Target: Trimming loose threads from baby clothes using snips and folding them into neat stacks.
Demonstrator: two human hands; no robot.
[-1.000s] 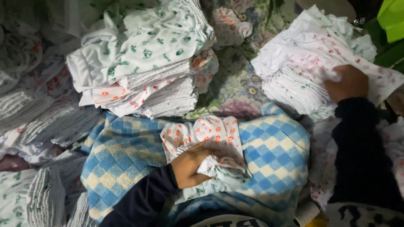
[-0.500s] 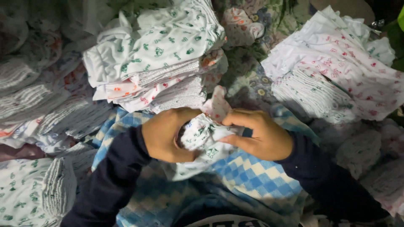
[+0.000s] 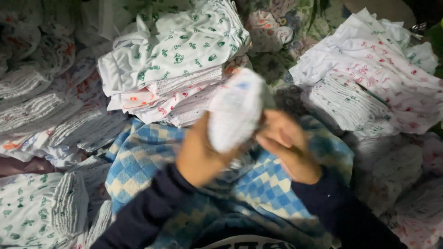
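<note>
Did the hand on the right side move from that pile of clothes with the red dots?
Yes. The right hand left the red-dotted pile and came to the middle over the blue checked cloth, meeting the left hand on a small white garment.

The bundle of cloth (image 3: pixel 234 110) held between both hands is white with faint pale speckles, blurred. Beneath the grip lies a quilt (image 3: pixel 147 152) checked in blue, light blue and cream. Up and left of the grip, a folded stack (image 3: pixel 175 50) shows white with green motifs. To the right, another pile (image 3: pixel 378 78) is white with red-pink print.
</note>
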